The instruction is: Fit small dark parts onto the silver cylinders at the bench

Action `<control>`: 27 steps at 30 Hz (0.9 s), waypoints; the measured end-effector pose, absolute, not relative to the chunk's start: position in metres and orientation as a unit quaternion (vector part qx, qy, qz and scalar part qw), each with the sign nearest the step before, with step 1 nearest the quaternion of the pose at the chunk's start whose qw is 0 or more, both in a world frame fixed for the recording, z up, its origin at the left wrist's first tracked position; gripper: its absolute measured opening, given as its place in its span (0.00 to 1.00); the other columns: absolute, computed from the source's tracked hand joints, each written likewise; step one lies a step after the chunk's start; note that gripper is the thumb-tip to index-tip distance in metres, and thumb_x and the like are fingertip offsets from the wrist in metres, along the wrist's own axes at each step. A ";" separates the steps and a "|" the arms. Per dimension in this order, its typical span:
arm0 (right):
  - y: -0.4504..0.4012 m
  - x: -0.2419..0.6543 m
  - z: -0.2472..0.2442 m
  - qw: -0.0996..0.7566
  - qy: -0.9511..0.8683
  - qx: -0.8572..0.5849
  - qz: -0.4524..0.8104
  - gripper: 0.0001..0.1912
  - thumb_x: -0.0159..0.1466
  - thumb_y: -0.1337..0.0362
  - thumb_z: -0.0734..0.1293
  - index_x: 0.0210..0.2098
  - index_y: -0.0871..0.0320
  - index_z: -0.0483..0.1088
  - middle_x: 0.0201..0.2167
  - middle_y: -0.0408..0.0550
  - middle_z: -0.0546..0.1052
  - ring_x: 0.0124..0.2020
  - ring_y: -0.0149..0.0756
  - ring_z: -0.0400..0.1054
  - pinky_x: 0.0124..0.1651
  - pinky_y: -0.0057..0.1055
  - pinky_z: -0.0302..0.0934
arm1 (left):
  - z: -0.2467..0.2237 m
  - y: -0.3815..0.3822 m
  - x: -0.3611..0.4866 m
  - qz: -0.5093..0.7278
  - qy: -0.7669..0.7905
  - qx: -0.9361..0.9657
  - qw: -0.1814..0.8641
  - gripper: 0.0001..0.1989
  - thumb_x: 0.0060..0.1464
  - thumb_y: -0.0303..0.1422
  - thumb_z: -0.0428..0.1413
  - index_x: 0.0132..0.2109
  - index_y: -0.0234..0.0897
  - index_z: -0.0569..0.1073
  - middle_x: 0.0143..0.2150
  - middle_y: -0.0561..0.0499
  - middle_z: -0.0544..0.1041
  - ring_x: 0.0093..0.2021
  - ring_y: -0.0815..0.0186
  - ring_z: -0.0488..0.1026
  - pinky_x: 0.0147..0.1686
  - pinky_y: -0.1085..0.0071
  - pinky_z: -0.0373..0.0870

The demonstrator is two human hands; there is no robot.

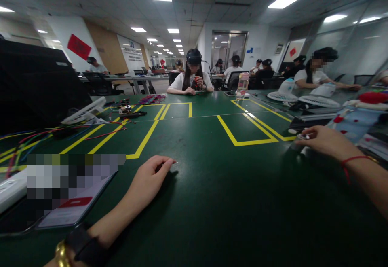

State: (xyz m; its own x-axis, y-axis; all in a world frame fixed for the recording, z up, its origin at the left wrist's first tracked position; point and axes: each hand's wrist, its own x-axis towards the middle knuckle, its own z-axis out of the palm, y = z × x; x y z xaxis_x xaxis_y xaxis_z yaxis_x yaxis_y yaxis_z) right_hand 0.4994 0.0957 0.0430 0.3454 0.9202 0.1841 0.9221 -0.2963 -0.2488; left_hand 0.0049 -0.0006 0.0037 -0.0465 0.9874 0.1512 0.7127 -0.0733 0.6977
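My left hand (152,180) is over the green table (197,202), its thumb and fingers pressed together. A tiny pale speck shows at the fingertips, too small to name. Far to the right, my right hand (325,140) has its fingers closed round a small white-and-silver object (303,136), partly hidden by the fingers. A small pale round piece (292,131) lies just beyond those fingertips, near a corner of the yellow tape (257,142).
At left are a phone (75,202), a white power strip (12,188), coloured wires (27,145) and a black monitor (36,85). White fans (283,92) and a bottle (243,85) stand at the far right. A person (190,77) sits opposite, hands on the table.
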 end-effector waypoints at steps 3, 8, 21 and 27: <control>0.088 0.479 0.043 0.173 -0.600 -0.780 -0.032 0.24 0.54 0.52 0.64 0.43 0.65 0.70 0.42 0.62 0.73 0.40 0.44 0.66 0.40 0.36 0.55 | 0.002 0.000 0.004 0.327 0.646 0.657 0.211 0.19 0.56 0.47 0.46 0.40 0.40 0.75 0.39 0.50 0.75 0.40 0.60 0.70 0.39 0.66 0.63; 0.051 0.387 0.046 0.292 -0.727 -0.616 0.081 0.22 0.58 0.53 0.62 0.45 0.61 0.67 0.40 0.54 0.73 0.36 0.35 0.68 0.40 0.31 0.61 | 0.000 0.001 0.003 0.323 0.641 0.666 0.200 0.19 0.57 0.47 0.46 0.39 0.40 0.75 0.38 0.50 0.75 0.40 0.60 0.70 0.39 0.66 0.63; -0.029 0.267 0.008 0.312 -0.839 -0.343 0.285 0.22 0.58 0.66 0.64 0.52 0.54 0.59 0.48 0.49 0.68 0.46 0.31 0.64 0.51 0.32 0.60 | 0.001 -0.001 0.010 0.351 0.611 0.684 0.191 0.17 0.57 0.44 0.47 0.41 0.40 0.74 0.40 0.49 0.75 0.41 0.60 0.70 0.41 0.64 0.65; -0.024 0.266 0.003 0.294 -0.800 -0.383 0.357 0.23 0.56 0.63 0.67 0.50 0.55 0.60 0.44 0.46 0.71 0.42 0.31 0.66 0.45 0.31 0.62 | 0.028 -0.030 0.060 0.340 0.485 0.756 0.279 0.13 0.56 0.40 0.50 0.45 0.47 0.75 0.42 0.50 0.73 0.42 0.62 0.69 0.43 0.65 0.66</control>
